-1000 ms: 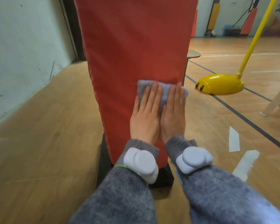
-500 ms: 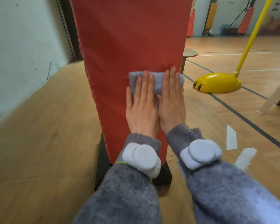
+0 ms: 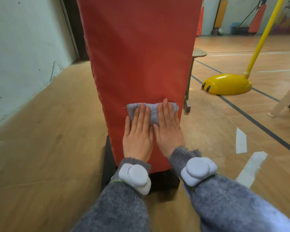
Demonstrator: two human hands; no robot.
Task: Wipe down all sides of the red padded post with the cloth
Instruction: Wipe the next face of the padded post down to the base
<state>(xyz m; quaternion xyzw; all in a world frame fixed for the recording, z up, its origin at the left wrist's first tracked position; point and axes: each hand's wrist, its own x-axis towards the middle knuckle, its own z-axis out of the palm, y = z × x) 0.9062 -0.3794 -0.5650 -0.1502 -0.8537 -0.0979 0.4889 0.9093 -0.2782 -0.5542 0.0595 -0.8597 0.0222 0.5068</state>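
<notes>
The red padded post [image 3: 137, 56] stands upright straight ahead on a black base [image 3: 107, 163]. A folded grey-blue cloth [image 3: 152, 108] lies flat against the lower part of the face towards me, near its right edge. My left hand [image 3: 137, 136] and my right hand [image 3: 168, 131] lie side by side on the cloth, fingers straight and pointing up, and hold it against the padding. The lower half of the cloth is hidden under my fingers. Both wrists carry a white device over grey knit sleeves.
A pale wall [image 3: 23, 47] runs along the left. To the right stand a yellow domed base [image 3: 228, 84] with a slanted yellow pole [image 3: 264, 36], a small wooden table [image 3: 197, 53] behind the post, and a beige chair leg [image 3: 286, 101]. White tape strips [image 3: 241, 141] lie on the wood floor.
Both hands slid the cloth up the post face, then down again; it now sits lower on the post than one second ago.
</notes>
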